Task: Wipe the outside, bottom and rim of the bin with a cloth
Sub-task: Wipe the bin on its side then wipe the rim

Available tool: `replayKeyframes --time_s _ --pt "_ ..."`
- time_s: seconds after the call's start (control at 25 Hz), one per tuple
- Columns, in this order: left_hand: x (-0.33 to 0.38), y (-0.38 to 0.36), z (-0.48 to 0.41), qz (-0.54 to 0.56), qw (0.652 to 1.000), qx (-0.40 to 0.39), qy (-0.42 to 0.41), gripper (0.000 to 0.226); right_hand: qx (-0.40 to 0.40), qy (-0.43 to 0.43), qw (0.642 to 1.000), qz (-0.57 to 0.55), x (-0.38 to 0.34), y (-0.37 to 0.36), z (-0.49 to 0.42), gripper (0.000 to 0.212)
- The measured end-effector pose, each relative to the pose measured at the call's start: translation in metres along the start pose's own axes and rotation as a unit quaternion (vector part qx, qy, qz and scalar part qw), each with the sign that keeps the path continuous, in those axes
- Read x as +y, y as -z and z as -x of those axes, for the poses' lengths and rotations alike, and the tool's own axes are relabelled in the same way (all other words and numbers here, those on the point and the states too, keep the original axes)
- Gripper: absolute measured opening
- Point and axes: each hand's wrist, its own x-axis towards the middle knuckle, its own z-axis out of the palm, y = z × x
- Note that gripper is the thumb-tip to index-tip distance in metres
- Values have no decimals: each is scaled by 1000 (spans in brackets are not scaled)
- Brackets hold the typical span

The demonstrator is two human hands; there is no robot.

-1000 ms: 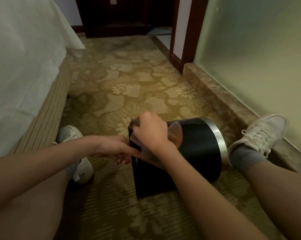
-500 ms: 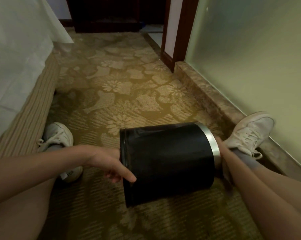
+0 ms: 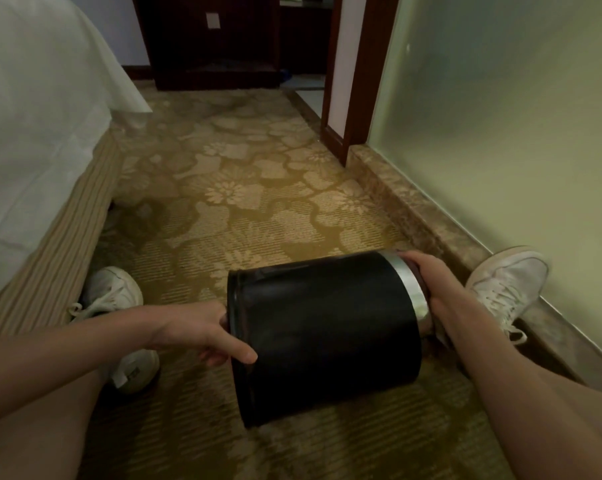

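A black round bin (image 3: 327,334) lies on its side on the carpet, bottom end to the left and silver rim (image 3: 410,289) to the right. My left hand (image 3: 202,332) rests against the bottom edge, index finger straight along the black wall. My right hand (image 3: 431,282) curls over the silver rim at the open end. A small dull patch of cloth (image 3: 430,325) shows under that palm, against the rim; the rest of it is hidden by the hand and the bin.
My legs lie either side of the bin, with a white shoe at the left (image 3: 114,299) and another at the right (image 3: 503,282). A bed (image 3: 33,140) runs along the left. A stone ledge (image 3: 413,209) and wall close the right. Patterned carpet stretches ahead to a doorway.
My right hand left the bin's bottom end and went to the silver rim on the right, taking the cloth with it. The left hand stayed at the bottom edge.
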Motion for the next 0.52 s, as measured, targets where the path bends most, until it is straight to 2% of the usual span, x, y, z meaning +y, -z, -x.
replayKeyframes --time_s 0.08,0.12,0.2,0.32,0.4,0.44,0.52 --pt "-2 7 -5 -3 999 46 -12 44 30 86 996 9 -4 -1 -2 31" --pt "-2 8 -8 -15 998 67 -16 49 50 113 992 -1 -7 -1 -2 24" --pt "-6 5 -14 -41 995 89 -21 47 67 134 988 -22 -5 -4 1 12" --pt "-19 -11 -18 -58 992 113 -5 40 90 152 984 4 24 -6 3 18" --pt "-26 -17 -22 -85 989 122 5 43 144 182 972 42 32 -6 2 21" --pt "-28 -19 -24 -81 989 122 4 46 197 212 952 100 27 -5 3 22" --pt "-31 -21 -25 -69 990 120 -7 53 309 298 860 277 -1 -11 17 22"
